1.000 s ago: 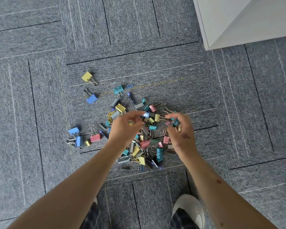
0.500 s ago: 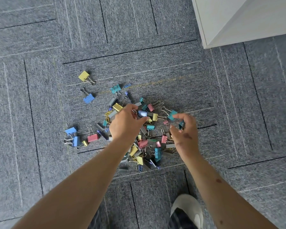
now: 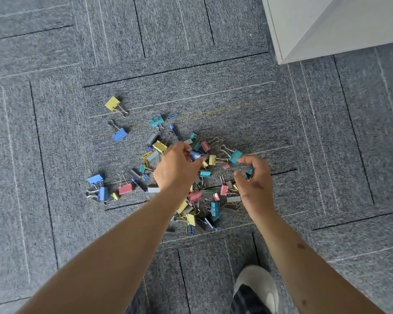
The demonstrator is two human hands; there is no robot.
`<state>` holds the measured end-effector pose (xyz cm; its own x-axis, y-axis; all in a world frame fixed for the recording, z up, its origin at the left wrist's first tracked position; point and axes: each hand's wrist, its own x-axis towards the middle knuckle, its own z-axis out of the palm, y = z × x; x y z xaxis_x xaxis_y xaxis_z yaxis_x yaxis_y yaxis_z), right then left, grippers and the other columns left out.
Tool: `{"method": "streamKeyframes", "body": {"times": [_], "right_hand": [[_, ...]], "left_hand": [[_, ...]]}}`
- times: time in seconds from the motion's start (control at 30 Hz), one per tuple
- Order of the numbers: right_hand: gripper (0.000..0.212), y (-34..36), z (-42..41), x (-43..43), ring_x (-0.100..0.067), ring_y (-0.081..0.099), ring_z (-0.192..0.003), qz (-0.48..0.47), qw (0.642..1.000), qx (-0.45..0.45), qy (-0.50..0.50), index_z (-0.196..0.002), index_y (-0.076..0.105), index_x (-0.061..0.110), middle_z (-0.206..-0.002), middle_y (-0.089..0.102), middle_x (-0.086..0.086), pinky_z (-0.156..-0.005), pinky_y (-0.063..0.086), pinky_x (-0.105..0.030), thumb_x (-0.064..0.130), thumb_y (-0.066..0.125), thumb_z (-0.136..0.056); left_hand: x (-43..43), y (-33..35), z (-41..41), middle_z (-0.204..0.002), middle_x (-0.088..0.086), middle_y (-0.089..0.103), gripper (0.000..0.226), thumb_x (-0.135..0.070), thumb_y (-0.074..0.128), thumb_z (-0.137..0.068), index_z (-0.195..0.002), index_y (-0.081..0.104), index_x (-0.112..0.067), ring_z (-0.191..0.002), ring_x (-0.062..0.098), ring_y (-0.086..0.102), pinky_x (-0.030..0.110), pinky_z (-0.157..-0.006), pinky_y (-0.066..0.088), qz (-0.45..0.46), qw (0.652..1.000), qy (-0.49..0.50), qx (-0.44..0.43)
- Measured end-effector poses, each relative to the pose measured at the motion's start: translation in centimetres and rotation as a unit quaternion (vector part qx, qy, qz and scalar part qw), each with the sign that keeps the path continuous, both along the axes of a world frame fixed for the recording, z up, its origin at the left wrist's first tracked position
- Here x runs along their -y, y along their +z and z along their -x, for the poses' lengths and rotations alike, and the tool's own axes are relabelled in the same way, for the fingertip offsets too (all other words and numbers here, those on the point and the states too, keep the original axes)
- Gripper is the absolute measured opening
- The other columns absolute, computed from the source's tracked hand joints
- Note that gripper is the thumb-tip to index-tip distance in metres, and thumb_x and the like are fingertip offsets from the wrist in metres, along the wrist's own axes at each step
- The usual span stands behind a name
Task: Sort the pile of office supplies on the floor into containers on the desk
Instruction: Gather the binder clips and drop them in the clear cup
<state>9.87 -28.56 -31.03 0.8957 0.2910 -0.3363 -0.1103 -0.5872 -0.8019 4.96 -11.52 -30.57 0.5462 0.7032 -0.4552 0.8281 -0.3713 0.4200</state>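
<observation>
Grey carpet tiles (image 3: 191, 71) fill your head view, with a white cabinet corner (image 3: 315, 23) at upper right. Your pile of binder clips (image 3: 204, 200), in yellow, blue, teal, pink and grey with wire handles, lies scattered under and between your hands. A lone yellow clip (image 3: 112, 103) sits apart at upper left. Your left hand (image 3: 177, 171) curls over the pile, pinching a blue clip (image 3: 195, 155) between thumb and forefinger. Your right hand (image 3: 255, 184) grips a teal clip (image 3: 249, 173) in curled fingers at the pile's right edge.

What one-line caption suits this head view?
Over grey carpet, the left hand pinches a blue binder clip from the pile while the right hand holds a teal clip.
</observation>
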Motion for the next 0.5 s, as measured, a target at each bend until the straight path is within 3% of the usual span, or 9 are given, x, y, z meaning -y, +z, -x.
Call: {"method": "streamKeyframes", "body": {"times": [0.13, 0.27, 0.33, 0.43, 0.5], "right_hand": [[0.028, -0.2, -0.3, 0.0, -0.009, 0.049, -0.079, 0.003, 1.0, -0.009, -0.005, -0.113, 0.056, 0.019, -0.107, 0.051, 0.004, -0.072, 0.045, -0.022, 0.012, 0.064, -0.087], [0.028, -0.3, -0.7, -0.3, -0.003, 0.047, -0.084, 0.016, 1.0, 0.015, -0.006, -0.112, 0.054, 0.023, -0.106, 0.054, 0.008, -0.086, 0.049, -0.033, 0.018, 0.064, -0.087], [0.029, -0.2, -0.9, -0.7, 0.0, 0.046, -0.083, 0.032, 0.999, 0.031, 0.007, -0.116, 0.054, 0.025, -0.11, 0.055, 0.011, -0.087, 0.047, -0.031, 0.022, 0.064, -0.089], [0.035, -0.6, -1.2, -1.1, -0.007, 0.051, -0.103, 0.039, 0.998, 0.045, 0.017, -0.123, 0.055, 0.02, -0.115, 0.054, 0.009, -0.093, 0.043, -0.027, 0.025, 0.063, -0.09], [0.039, -0.8, -1.4, -1.4, -0.008, 0.051, -0.103, 0.043, 0.998, 0.048, 0.012, -0.127, 0.055, 0.02, -0.115, 0.053, 0.006, -0.092, 0.042, -0.022, 0.027, 0.063, -0.09]], "left_hand": [[0.3, -0.1, 0.4, -0.086, -0.015, 0.064, 0.034, -0.043, 0.076, -0.078, -0.107, 0.061, -0.033, -0.073, 0.006, 0.061, 0.022, -0.059, 0.049, 0.037, 0.999, -0.003, 0.028], [0.5, -0.1, 1.8, -0.087, -0.014, 0.063, 0.033, -0.026, 0.077, -0.079, -0.108, 0.063, -0.029, -0.067, 0.0, 0.054, 0.013, -0.057, 0.04, 0.123, 0.987, 0.019, 0.101], [0.3, 0.0, 2.5, -0.094, -0.012, 0.064, 0.036, -0.022, 0.078, -0.079, -0.111, 0.063, -0.028, -0.069, 0.0, 0.054, 0.012, -0.059, 0.042, 0.157, 0.979, 0.017, 0.127], [0.1, 0.2, 3.3, -0.097, -0.013, 0.063, 0.037, -0.02, 0.078, -0.078, -0.112, 0.063, -0.026, -0.071, -0.001, 0.054, 0.014, -0.066, 0.045, 0.171, 0.977, -0.004, 0.128], [0.1, 0.3, 3.7, -0.097, -0.012, 0.063, 0.037, -0.019, 0.078, -0.077, -0.111, 0.063, -0.023, -0.076, 0.001, 0.056, 0.016, -0.072, 0.045, 0.17, 0.977, -0.006, 0.131]]}}
